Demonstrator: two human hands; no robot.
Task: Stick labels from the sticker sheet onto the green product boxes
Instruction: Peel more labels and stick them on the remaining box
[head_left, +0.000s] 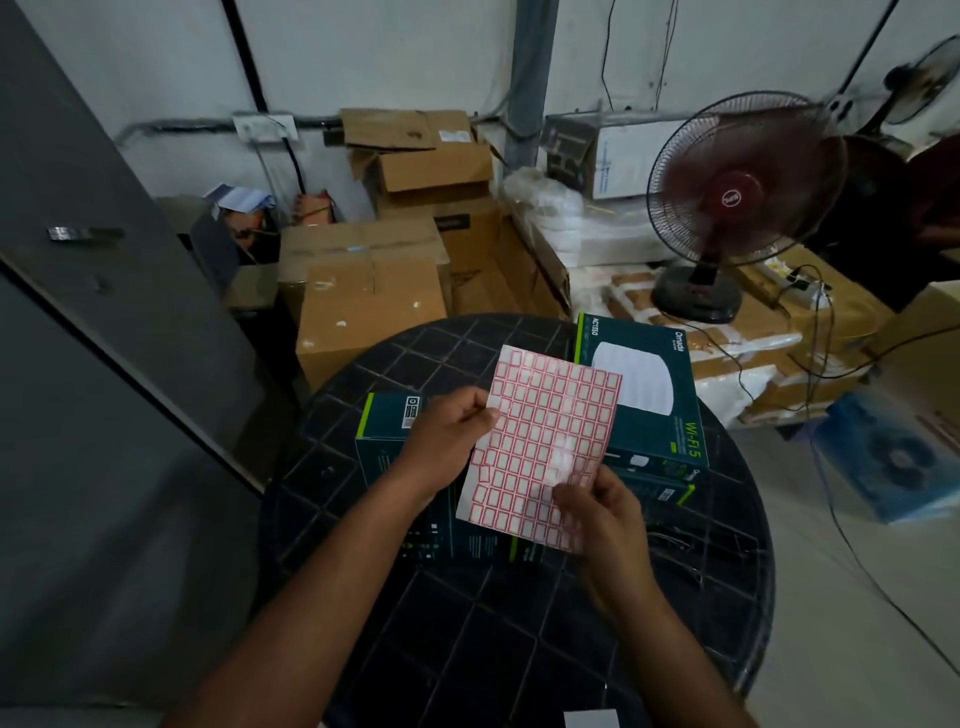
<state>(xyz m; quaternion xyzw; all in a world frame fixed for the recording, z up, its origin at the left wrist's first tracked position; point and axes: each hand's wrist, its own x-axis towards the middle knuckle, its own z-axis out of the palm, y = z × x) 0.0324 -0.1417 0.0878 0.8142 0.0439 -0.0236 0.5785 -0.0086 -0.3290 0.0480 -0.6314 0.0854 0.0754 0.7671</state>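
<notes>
I hold a white sticker sheet with rows of red-bordered labels above the round black table. My left hand pinches the sheet's left edge. My right hand grips its lower right corner, thumb on the labels. Under the sheet lies a dark green product box, partly hidden by my left hand and the sheet. A second green box with a white disc picture lies at the table's far right, stacked on another green box.
Brown cardboard cartons are piled behind the table. A dark red standing fan stands at the right on wrapped packages, with cables trailing to the floor. A grey panel leans at the left. A blue box lies on the floor at right.
</notes>
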